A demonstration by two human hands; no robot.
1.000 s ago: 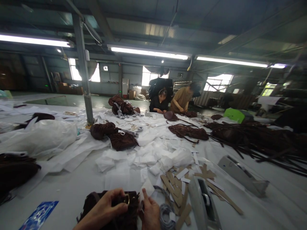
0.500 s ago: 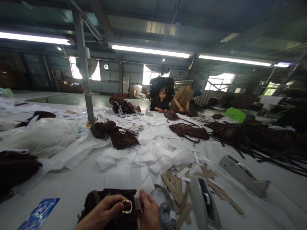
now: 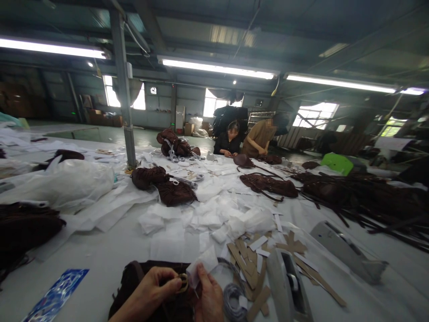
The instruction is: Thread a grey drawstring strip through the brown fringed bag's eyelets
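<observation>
My left hand (image 3: 157, 288) is closed, thumb and fingers pinching a gold-coloured metal buckle (image 3: 182, 283). Just right of it, my right hand (image 3: 208, 293) pinches a small sheet of white tissue paper (image 3: 205, 264) between thumb and fingers. The sheet's lower edge hangs close beside the buckle; whether they touch I cannot tell. Under both hands lies a dark brown bag (image 3: 129, 286), partly covered by them. Close to my right hand are a coil of grey cord or tape (image 3: 233, 297) and a grey tape dispenser (image 3: 288, 286).
Brown cardboard strips (image 3: 246, 264) and a second tape dispenser (image 3: 348, 252) lie to the right. A blue printed packet (image 3: 55, 295) is at left. White paper sheets (image 3: 201, 217), brown bags (image 3: 164, 185) and a metal post (image 3: 124, 89) stand farther off. Two people work across the table.
The buckle has turned in my left hand, from face-on to more edge-on. My right hand's paper sheet is now more spread out beside it. The view has shifted slightly left.
</observation>
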